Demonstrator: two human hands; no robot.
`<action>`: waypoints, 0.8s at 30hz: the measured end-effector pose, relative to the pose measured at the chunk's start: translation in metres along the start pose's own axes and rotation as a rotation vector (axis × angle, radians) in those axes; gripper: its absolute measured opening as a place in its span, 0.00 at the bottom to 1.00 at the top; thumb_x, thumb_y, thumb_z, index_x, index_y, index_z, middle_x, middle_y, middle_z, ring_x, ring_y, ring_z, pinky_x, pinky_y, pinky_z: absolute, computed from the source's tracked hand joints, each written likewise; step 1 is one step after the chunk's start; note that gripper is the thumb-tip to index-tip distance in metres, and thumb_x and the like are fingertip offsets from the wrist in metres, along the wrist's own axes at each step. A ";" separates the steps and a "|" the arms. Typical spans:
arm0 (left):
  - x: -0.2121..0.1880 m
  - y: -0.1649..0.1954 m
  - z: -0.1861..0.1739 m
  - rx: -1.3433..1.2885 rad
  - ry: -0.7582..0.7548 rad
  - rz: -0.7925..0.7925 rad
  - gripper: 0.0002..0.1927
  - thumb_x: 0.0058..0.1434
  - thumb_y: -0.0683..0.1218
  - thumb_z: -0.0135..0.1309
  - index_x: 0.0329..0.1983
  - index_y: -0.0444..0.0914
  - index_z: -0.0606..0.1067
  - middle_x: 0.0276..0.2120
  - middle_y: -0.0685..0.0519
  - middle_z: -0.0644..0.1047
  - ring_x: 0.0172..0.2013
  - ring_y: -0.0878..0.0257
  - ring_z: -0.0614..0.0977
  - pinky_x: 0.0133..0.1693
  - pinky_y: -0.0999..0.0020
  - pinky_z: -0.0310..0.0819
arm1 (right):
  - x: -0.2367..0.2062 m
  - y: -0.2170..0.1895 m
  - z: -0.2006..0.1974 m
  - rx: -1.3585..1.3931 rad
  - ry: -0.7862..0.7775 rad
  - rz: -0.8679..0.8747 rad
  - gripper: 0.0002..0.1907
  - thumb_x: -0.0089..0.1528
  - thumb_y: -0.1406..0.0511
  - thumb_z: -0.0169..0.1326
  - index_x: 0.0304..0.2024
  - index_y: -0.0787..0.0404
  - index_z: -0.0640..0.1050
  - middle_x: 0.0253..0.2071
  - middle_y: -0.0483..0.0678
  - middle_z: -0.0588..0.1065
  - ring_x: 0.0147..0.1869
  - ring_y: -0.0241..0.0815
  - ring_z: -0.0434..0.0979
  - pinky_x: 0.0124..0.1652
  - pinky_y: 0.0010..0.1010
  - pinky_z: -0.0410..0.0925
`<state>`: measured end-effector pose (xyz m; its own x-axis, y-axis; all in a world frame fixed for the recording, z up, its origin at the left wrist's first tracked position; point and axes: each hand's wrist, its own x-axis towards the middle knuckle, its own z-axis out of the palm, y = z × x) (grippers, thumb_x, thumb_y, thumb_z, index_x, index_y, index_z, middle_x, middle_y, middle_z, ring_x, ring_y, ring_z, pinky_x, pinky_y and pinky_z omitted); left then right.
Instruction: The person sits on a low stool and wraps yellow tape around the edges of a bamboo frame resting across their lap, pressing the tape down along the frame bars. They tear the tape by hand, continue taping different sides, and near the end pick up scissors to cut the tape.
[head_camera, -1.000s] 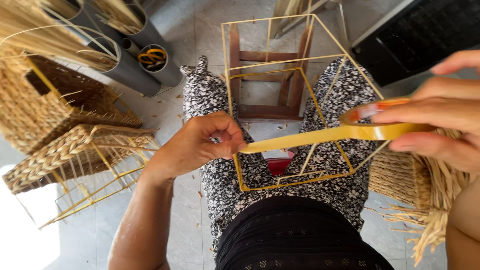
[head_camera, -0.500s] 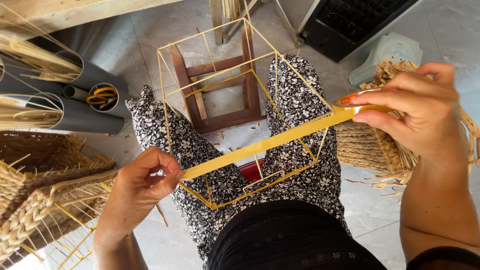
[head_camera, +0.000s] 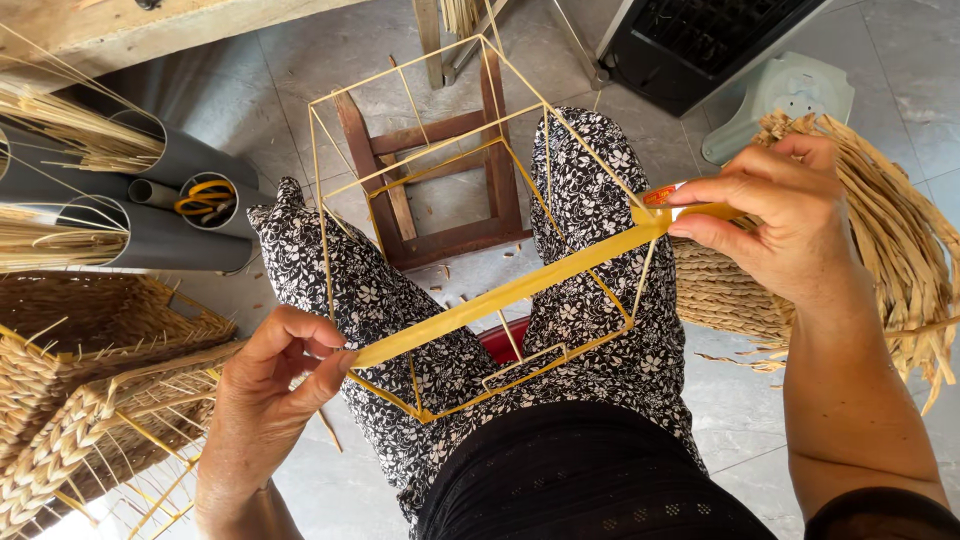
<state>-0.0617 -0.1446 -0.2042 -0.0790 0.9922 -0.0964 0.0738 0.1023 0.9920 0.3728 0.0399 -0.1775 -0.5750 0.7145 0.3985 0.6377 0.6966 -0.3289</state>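
The left hand pinches the free end of a yellow tape strip at lower left; the right hand grips the tape roll at right, strip taut across the wire frame on the lap; the frame's base looks wrapped, its uprights bare; woven baskets, grey pipes and a wooden stool crowd around.

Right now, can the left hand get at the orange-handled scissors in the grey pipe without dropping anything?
Probably not. The left hand pinches the stretched yellow tape strip; the orange-handled scissors sit apart, up-left in a grey plastic pipe. The path looks open, but the hand is occupied.
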 end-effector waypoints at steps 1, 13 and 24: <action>0.000 0.002 0.001 0.025 0.003 0.044 0.09 0.60 0.37 0.61 0.42 0.36 0.75 0.37 0.58 0.74 0.38 0.72 0.78 0.43 0.76 0.77 | 0.000 -0.002 0.001 0.013 -0.001 0.005 0.17 0.56 0.57 0.71 0.47 0.48 0.85 0.30 0.34 0.76 0.33 0.28 0.69 0.50 0.29 0.55; 0.000 0.048 0.021 0.632 0.211 0.389 0.11 0.54 0.40 0.68 0.40 0.40 0.84 0.40 0.53 0.78 0.42 0.59 0.79 0.44 0.66 0.73 | 0.018 -0.045 0.009 0.048 0.005 -0.121 0.11 0.63 0.71 0.60 0.45 0.50 0.84 0.50 0.46 0.81 0.60 0.41 0.79 0.69 0.43 0.59; 0.021 0.064 0.055 0.842 0.079 0.574 0.16 0.61 0.45 0.65 0.51 0.37 0.80 0.40 0.51 0.83 0.41 0.57 0.82 0.48 0.59 0.77 | 0.062 -0.108 0.056 0.132 -0.175 -0.458 0.12 0.60 0.60 0.65 0.45 0.55 0.84 0.38 0.40 0.83 0.42 0.35 0.82 0.54 0.37 0.69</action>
<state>-0.0044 -0.1129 -0.1468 0.1251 0.9029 0.4112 0.7934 -0.3399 0.5049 0.2395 0.0128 -0.1649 -0.8650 0.3264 0.3810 0.2366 0.9351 -0.2639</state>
